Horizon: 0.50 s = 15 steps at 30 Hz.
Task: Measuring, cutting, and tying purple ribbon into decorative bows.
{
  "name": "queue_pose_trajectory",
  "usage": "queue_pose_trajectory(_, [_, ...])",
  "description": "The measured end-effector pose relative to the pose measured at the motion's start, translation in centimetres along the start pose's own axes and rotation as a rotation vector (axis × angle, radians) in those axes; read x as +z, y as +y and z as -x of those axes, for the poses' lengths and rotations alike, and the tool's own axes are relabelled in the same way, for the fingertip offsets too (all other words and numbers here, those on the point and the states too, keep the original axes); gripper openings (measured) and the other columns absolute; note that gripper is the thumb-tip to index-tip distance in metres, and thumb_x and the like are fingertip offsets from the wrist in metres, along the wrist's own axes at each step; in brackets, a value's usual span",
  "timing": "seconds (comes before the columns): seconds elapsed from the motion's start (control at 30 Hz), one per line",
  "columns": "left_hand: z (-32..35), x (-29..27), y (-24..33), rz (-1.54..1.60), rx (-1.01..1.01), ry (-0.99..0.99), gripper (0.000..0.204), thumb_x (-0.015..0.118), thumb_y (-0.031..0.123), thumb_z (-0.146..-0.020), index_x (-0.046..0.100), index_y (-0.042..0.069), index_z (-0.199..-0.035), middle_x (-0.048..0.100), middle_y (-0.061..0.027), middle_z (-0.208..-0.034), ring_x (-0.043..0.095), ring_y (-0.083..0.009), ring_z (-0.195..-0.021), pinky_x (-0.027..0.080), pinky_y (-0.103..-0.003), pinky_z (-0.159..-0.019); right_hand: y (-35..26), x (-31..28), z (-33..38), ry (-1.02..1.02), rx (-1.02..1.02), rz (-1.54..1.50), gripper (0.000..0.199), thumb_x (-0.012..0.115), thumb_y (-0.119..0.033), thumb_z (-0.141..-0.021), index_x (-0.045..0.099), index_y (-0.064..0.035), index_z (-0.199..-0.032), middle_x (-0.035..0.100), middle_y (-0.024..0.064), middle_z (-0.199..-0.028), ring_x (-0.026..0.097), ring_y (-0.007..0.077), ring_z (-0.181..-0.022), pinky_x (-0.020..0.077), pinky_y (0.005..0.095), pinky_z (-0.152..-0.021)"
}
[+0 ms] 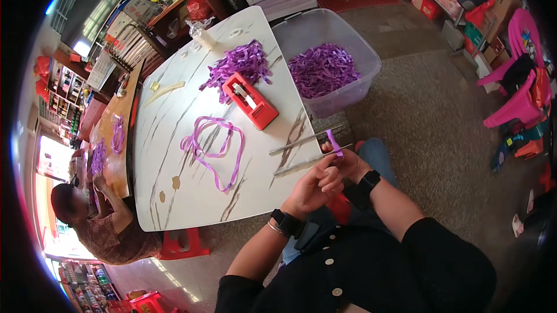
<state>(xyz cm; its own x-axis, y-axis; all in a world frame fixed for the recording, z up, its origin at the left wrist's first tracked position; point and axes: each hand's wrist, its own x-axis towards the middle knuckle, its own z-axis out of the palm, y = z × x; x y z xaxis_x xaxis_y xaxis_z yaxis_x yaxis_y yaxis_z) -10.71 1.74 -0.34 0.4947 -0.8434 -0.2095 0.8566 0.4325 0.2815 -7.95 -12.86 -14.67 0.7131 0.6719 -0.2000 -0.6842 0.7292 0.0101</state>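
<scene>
Two thin metal rods (303, 165) jut out past the right edge of the table, side by side with a gap between them. A short band of purple ribbon (333, 142) lies across them near their outer ends. My right hand (353, 168) is closed at those ends, its fingers on the lower part of the ribbon. Beside it, my left hand (318, 188) is closed with the fingers curled in; whatever its fingertips pinch is hidden. Nearby on the tabletop lies a loose loop of purple ribbon (239, 156).
A red tape dispenser (253, 104) sits by a heap of purple ribbons (246, 63) on the marble-patterned table (174, 162). A clear plastic tub (360, 84) of purple ribbons stands beyond the right edge. At left, another person (107, 220) handles purple ribbons at a wooden table.
</scene>
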Motion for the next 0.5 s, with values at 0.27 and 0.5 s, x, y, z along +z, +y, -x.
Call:
queue_pose_trajectory(0.27, [0.1,0.2,0.1,0.023,0.000,-0.026,0.047,0.038,0.007,-0.078,0.034,0.005,-0.124,0.028,0.0027,-0.057,0.032,-0.0078,-0.052,0.030,-0.023,-0.057,0.2,2.8,0.6,0.130,-0.033,0.075,0.024,0.049,-0.030,-0.087,0.059,-0.0082,-0.089,0.057,0.0004,-0.061,0.050,0.0072,-0.048,0.0405,0.0202,-0.046])
queue_pose_trajectory(0.5, [0.1,-0.4,0.1,0.071,-0.001,-0.060,0.042,0.038,0.005,-0.078,0.034,0.007,-0.120,0.027,0.0019,-0.058,0.031,-0.0093,-0.052,0.029,-0.023,-0.057,-0.5,6.0,3.0,0.430,-0.169,0.507,0.026,0.051,-0.033,-0.086,0.060,-0.0083,-0.085,0.053,-0.0016,-0.061,0.044,0.0061,-0.052,0.0365,0.0188,-0.049])
